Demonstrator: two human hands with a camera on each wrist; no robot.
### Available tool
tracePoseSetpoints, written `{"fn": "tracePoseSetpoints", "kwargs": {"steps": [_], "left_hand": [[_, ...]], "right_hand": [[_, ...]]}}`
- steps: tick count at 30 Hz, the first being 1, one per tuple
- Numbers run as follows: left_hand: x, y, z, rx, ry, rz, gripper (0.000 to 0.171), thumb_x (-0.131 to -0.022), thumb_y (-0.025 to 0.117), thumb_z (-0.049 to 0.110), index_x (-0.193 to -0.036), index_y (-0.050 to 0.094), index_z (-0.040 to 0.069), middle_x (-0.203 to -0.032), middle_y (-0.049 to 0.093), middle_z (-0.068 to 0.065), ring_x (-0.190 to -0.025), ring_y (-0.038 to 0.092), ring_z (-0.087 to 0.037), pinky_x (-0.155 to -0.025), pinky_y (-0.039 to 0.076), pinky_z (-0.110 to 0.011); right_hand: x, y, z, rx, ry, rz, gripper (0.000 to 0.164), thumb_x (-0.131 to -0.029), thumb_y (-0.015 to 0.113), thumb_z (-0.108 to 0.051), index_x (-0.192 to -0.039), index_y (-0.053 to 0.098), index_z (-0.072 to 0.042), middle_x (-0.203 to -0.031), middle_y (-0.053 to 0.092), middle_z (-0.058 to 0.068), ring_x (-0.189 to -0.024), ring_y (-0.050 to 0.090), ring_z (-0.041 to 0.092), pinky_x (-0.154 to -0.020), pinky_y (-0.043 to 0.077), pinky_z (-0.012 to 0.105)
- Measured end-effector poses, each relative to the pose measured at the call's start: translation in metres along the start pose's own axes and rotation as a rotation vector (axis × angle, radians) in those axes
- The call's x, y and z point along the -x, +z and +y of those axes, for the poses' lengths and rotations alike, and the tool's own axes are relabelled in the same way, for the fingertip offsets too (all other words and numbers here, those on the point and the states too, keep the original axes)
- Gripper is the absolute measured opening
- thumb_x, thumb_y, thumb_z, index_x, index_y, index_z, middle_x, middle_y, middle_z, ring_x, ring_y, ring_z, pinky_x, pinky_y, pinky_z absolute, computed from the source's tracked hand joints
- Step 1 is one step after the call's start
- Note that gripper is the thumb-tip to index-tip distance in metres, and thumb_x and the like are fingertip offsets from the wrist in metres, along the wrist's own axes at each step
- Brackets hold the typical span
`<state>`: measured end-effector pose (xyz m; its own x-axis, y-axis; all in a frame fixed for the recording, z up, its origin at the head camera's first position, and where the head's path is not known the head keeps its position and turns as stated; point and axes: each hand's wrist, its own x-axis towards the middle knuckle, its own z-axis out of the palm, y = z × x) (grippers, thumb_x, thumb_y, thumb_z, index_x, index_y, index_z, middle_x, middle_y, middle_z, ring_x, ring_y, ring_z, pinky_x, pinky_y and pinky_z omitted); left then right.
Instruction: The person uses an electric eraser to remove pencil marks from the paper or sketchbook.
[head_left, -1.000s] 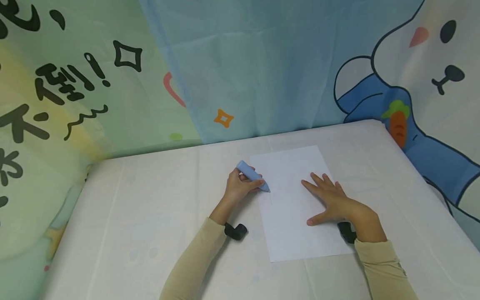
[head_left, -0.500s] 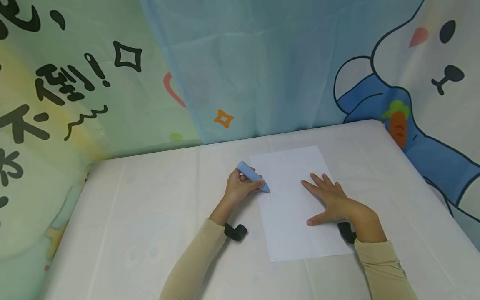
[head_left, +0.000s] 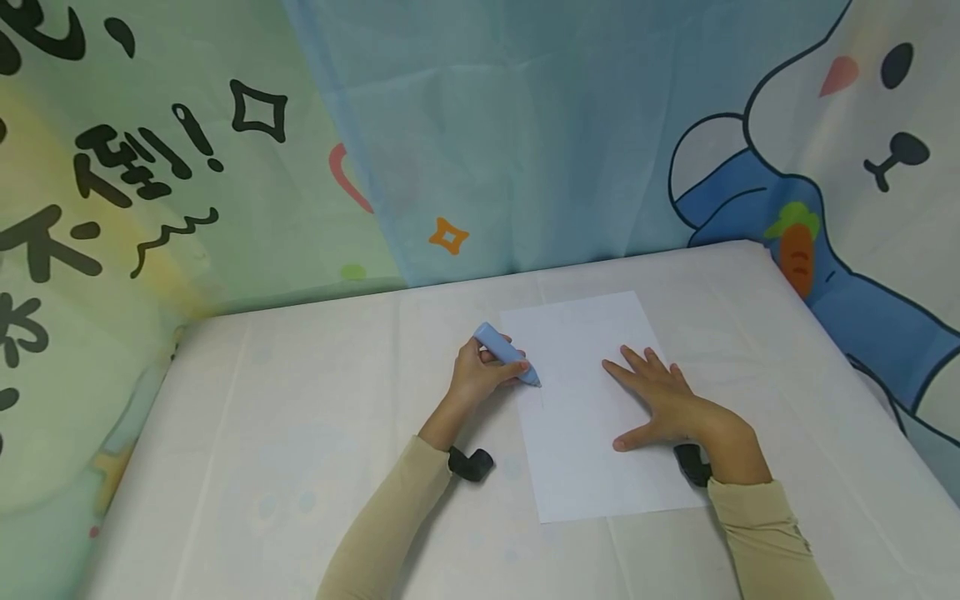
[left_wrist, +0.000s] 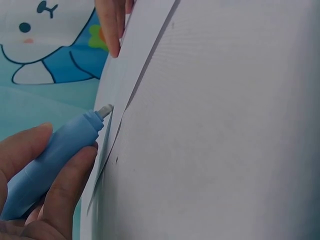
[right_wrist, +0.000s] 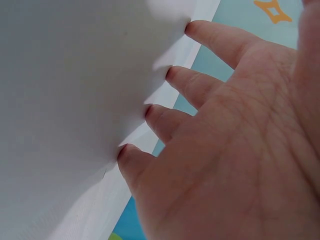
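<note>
In the head view, my left hand (head_left: 480, 371) pinches a blue pen-shaped cutter (head_left: 497, 340) between thumb and fingers. Its narrow tip points down and right at the left part of a white sheet of paper (head_left: 570, 467). Up close in the left wrist view, the blue cutter (left_wrist: 55, 155) has a short grey blade-like tip at the paper. A thin gap shows in the sheet beside that tip. My right hand (head_left: 663, 404) rests on the sheet's right side with fingers spread. The right wrist view shows its fingertips (right_wrist: 175, 75) touching the paper.
A white cloth covers the table (head_left: 300, 433) under the paper. Printed curtains (head_left: 525, 125) with a cartoon bear and lettering hang behind and beside it. Each wrist carries a black camera, such as the left camera (head_left: 472, 465).
</note>
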<state>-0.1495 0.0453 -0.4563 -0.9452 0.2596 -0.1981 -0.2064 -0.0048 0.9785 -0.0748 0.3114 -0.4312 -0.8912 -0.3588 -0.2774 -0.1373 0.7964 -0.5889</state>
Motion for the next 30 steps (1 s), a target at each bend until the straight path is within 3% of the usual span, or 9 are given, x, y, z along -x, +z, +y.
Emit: {"fn": "tracePoseSetpoints", "kwargs": {"steps": [30], "left_hand": [[0.0027,-0.0005,-0.0015,-0.032,0.012,-0.008,0.046,-0.079,0.076,-0.008,-0.119,0.053,-0.009,-0.106,0.069,-0.028,-0.095,0.071,-0.035,-0.072,0.062,-0.036]], "right_hand": [[-0.001,0.0003,-0.0004,-0.008,-0.004,-0.003,0.113,-0.063,0.09,-0.036,-0.149,0.028,0.002,-0.157,0.004,0.033,-0.143,-0.009,0.053,-0.111,-0.01,0.071]]}}
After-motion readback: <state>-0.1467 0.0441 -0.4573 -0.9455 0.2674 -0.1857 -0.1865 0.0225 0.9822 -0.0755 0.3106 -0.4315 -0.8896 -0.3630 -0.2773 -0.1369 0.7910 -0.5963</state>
